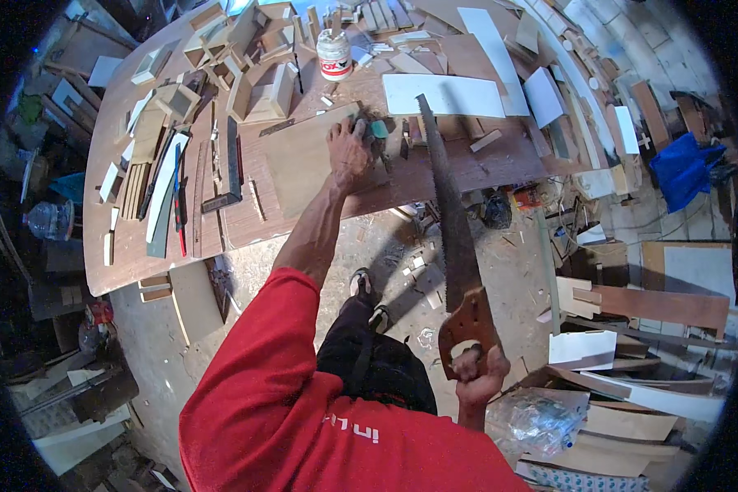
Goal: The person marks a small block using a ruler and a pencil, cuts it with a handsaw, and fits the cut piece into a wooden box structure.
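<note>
Sawdust and offcuts litter the workshop floor around a long brown worktop (139,246) crowded with wood scraps and a white glue pot (334,56). Left hand (350,154) presses flat, fingers spread, on a thin plywood sheet (299,160) at the worktop's near edge. Right hand (480,373) is clenched round the wooden handle of a handsaw (449,213), blade rusty and toothed. The sheet looks light, stiff, likely to chatter; best pinned beside the cut.

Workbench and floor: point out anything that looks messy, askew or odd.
Wood offcuts lie jumbled over the workbench, and chips litter the floor. The right hand holds the handsaw in the air, not in a cut. Nothing looks broken.
</note>
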Tool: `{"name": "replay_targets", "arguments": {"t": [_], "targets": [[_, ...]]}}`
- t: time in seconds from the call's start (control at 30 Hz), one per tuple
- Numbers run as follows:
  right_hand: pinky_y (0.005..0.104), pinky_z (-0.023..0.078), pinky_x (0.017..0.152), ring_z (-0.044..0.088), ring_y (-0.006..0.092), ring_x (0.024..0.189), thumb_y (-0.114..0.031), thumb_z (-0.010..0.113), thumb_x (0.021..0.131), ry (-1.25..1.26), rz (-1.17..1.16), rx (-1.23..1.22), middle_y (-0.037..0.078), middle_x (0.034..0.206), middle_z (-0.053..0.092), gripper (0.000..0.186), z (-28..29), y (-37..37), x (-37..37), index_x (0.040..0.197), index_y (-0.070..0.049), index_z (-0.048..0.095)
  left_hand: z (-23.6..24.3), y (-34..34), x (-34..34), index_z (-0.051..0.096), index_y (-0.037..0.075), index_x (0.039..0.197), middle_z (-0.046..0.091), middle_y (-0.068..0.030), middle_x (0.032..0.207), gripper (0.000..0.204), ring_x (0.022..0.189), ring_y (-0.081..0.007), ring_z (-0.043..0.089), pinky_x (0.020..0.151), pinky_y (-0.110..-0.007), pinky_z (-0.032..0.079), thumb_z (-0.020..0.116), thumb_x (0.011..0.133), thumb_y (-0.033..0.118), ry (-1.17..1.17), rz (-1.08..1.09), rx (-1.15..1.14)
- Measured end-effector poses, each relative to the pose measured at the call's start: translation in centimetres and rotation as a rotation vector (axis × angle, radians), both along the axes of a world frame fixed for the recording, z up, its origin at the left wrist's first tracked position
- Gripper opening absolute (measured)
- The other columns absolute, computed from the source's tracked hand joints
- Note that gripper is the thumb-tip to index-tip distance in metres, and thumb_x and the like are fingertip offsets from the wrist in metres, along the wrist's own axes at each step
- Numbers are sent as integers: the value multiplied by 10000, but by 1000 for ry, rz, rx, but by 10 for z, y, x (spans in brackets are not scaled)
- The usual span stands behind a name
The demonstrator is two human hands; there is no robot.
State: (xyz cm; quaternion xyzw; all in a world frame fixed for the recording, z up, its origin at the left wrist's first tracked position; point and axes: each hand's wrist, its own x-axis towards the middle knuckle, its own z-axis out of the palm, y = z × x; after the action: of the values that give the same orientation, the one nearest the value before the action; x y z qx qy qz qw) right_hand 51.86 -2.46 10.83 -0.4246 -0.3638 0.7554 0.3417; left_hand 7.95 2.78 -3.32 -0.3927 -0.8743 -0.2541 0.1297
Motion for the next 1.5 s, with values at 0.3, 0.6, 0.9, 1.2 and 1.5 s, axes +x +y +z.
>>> {"name": "replay_targets", "arguments": {"t": [0.3,0.6,0.9,1.2,1.5], "targets": [[312,269,389,254,131,358,-446,377,951,381,110,-467,-23,445,265,458,-31,30,-12,1039,-43,575,18,-8,10,550,108,1298,578,-150,1256,534,1181,-327,509,950,-441,410,650,840,364,374,11,-70],[305,345,409,278,106,348,-428,330,982,606,173,-564,-42,456,278,472,-65,27,-25,1091,-55,597,112,-19,79,587,20,1061,667,-100,910,551,771,-193,640,712,-296,525,523,916,548,-1909,-487,994],[297,280,377,246,112,353,-428,348,967,734,288,-714,-31,455,286,472,-70,22,-35,1173,-95,610,124,-23,82,575,46,1153,656,-101,892,506,828,-235,658,743,-393,554,466,958,500,-2044,-377,1159],[291,286,408,255,98,368,-406,345,985,751,159,-558,-43,465,264,453,-55,31,-33,1053,-54,622,63,-27,48,514,66,1284,620,-93,1077,418,993,-266,598,879,-407,476,538,947,312,-1534,-340,505],[291,271,391,242,104,360,-444,372,972,561,-8,-456,-38,449,253,426,-49,47,-15,911,-88,599,-3,-18,-25,480,182,1311,433,-96,1366,670,1253,-348,413,914,-722,307,741,729,387,4,58,-515]]}}
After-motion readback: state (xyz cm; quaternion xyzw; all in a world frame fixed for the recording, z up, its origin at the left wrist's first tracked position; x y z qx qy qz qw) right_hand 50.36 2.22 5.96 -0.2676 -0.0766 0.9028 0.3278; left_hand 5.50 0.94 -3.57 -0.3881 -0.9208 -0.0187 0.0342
